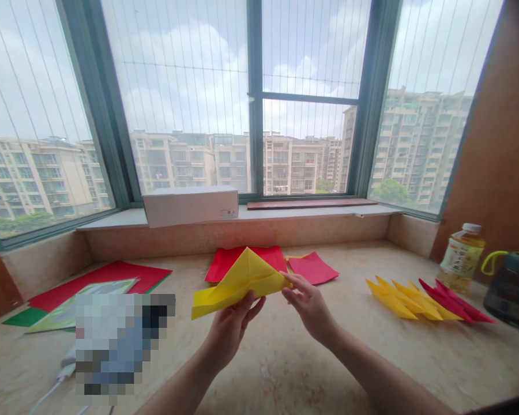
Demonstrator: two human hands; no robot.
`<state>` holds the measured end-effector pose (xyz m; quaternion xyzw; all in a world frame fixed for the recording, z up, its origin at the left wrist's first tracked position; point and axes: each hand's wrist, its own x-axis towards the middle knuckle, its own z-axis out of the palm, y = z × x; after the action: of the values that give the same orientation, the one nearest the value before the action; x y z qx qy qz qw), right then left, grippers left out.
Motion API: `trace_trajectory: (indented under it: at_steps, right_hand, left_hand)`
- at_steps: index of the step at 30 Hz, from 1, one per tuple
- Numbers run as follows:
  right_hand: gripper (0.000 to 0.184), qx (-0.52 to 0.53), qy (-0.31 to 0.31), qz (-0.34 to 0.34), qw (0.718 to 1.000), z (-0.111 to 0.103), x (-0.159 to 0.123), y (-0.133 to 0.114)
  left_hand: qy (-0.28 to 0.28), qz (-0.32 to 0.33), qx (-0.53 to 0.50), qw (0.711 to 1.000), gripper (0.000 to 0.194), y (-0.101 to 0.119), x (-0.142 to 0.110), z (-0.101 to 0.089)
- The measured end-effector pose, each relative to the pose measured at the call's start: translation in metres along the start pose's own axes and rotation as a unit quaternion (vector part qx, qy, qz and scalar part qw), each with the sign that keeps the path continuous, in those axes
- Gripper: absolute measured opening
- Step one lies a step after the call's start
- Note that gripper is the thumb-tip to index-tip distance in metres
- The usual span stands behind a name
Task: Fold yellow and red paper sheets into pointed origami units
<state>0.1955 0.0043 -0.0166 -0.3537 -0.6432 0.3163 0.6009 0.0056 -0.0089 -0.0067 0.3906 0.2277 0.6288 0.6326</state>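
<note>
A yellow sheet of paper [242, 279], folded to a peak at the top with a flat band along its lower edge, is held up above the stone counter. My left hand [236, 317] grips its lower edge near the middle, thumb in front. At the paper's right corner, my right hand [307, 300] pinches it between thumb and fingers. Behind it lie red paper sheets [218, 262], partly hidden by the yellow paper. A smaller red square [315, 268] rests beside them, with a bit of yellow showing at its edge.
Folded yellow paper pieces [395, 300] and dark red ones [456, 302] lie at right, near a drink bottle [462, 256] and a dark jug [512, 288]. Red sheets [108, 279], a blurred-out object [121, 340] and a cable [54, 389] are at left. A white box [190, 207] stands on the sill.
</note>
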Motion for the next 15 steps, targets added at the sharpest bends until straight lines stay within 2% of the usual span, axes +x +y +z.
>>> trace_trajectory:
  at_steps: [2,5,10,12,15]
  right_hand:
    - [0.037,0.049,-0.008,0.025,0.998,0.001,-0.001,0.001]
    - [0.033,0.083,-0.02,0.028,0.996,0.0,-0.002,-0.001]
    - [0.036,0.052,-0.063,0.024,0.996,-0.004,-0.002,-0.006]
    - [0.037,0.023,-0.037,0.012,0.999,-0.007,0.0,-0.007]
    - [0.04,-0.013,0.025,-0.002,1.0,-0.015,0.007,-0.004]
  left_hand:
    - [-0.006,0.003,0.003,1.0,0.036,0.0,0.001,-0.002]
    - [-0.02,0.01,0.017,1.0,0.034,0.002,0.001,-0.002]
    - [-0.049,-0.004,0.05,0.998,0.034,0.007,-0.002,0.003]
    - [-0.043,0.003,0.062,0.997,0.036,0.01,-0.001,0.005]
    - [-0.009,0.055,0.08,0.995,0.044,0.018,0.004,0.004]
